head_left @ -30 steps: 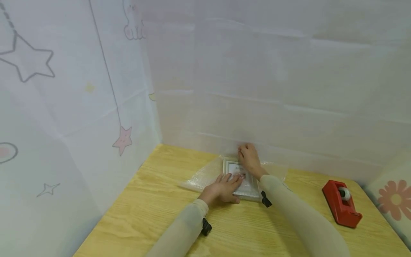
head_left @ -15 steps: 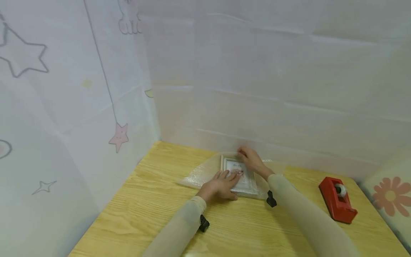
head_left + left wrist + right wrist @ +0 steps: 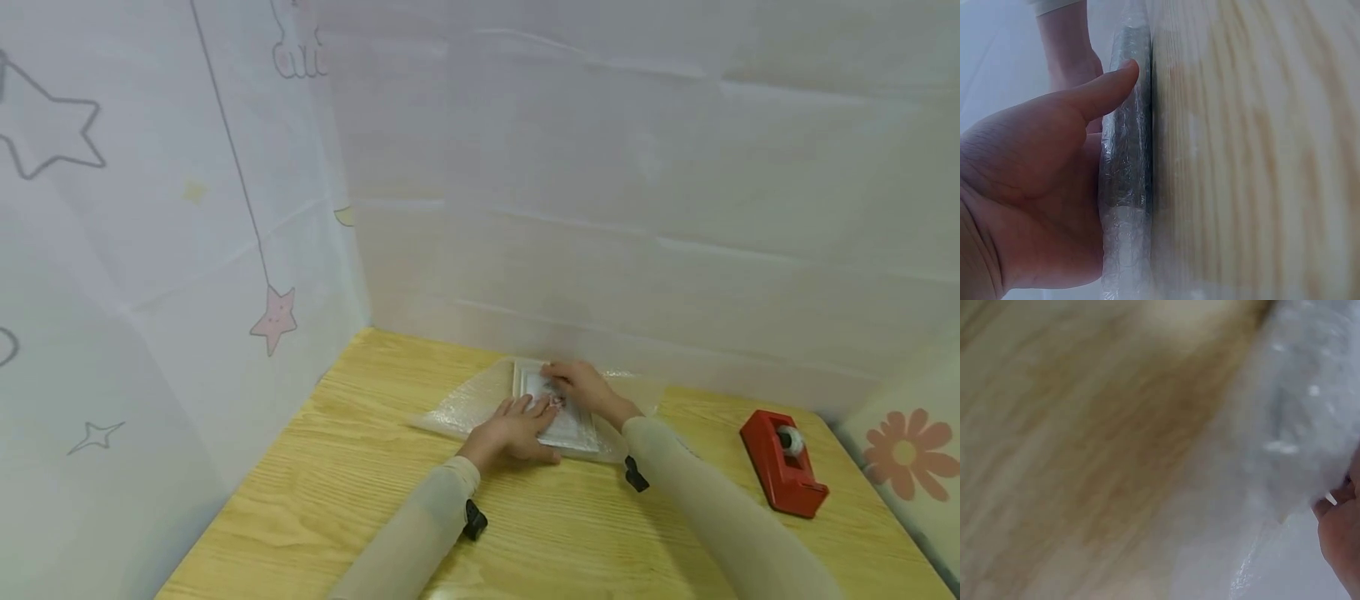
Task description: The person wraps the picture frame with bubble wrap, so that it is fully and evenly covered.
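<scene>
A light-coloured picture frame (image 3: 573, 435) lies face up on a sheet of clear bubble wrap (image 3: 468, 404) near the table's back edge. Spread over its lower left part is my left hand (image 3: 516, 429), pressing down with straight fingers. In the left wrist view, that thumb lies across the wrapped side edge of the picture frame (image 3: 1127, 150). My right hand (image 3: 588, 390) holds the far edge of the bubble wrap with bent fingers, low over the frame's top. The right wrist view catches only part of this hand (image 3: 1340, 544) beside the blurred wrap (image 3: 1310, 419).
A red tape dispenser (image 3: 783, 467) with a clear roll stands on the right of the wooden table (image 3: 337, 492). Pale printed sheets (image 3: 562, 208) hang as walls behind and on the left. Black straps (image 3: 474, 521) sit around both wrists.
My right hand has come down and toward me from the frame's far edge, bringing the bubble wrap over its top. The left hand stays pressed on the frame. The head view has shifted slightly.
</scene>
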A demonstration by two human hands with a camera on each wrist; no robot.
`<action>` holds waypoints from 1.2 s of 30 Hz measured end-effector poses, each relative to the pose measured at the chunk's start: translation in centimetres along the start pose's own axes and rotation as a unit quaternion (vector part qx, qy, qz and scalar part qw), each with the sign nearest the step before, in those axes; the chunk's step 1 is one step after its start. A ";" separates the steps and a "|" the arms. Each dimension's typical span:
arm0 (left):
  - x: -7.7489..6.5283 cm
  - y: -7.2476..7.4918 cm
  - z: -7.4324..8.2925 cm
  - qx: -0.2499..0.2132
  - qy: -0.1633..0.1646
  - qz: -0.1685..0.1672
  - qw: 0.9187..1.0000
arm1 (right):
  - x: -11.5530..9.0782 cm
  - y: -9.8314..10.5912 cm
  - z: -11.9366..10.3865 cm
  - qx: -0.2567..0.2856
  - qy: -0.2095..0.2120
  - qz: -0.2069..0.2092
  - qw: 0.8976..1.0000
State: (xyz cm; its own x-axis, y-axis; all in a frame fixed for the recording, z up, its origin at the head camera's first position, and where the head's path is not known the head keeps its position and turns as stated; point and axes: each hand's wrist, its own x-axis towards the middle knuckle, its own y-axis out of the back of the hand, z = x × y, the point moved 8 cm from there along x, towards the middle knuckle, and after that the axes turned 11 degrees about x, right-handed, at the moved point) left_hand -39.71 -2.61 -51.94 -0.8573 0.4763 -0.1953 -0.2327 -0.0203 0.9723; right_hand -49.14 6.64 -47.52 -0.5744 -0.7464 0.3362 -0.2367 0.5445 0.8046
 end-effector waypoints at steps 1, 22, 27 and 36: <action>0.2 -0.2 -0.1 0.001 0.002 0.002 1.000 | -0.1 -0.2 0.0 -0.007 0.000 -0.002 1.000; 1.5 -1.4 -0.7 0.012 -0.002 -0.001 1.000 | -1.2 -1.7 0.5 -0.065 -0.048 -0.104 0.991; 1.5 -1.5 -0.7 -0.002 -0.013 -0.006 1.000 | -1.7 -1.6 1.0 -0.012 -0.081 -0.163 0.983; 0.1 -0.3 -0.2 -0.008 -0.017 0.014 1.000 | -2.2 -1.8 1.1 -0.011 -0.057 -0.203 0.977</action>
State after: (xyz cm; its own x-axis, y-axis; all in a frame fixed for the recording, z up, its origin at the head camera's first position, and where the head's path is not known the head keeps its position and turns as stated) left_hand -39.83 -2.74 -52.30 -0.8475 0.5048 -0.1641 -0.2171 -0.0475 0.9750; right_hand -48.27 7.70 -50.25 -0.5208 -0.8509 -0.0688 -0.4464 0.2028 0.8716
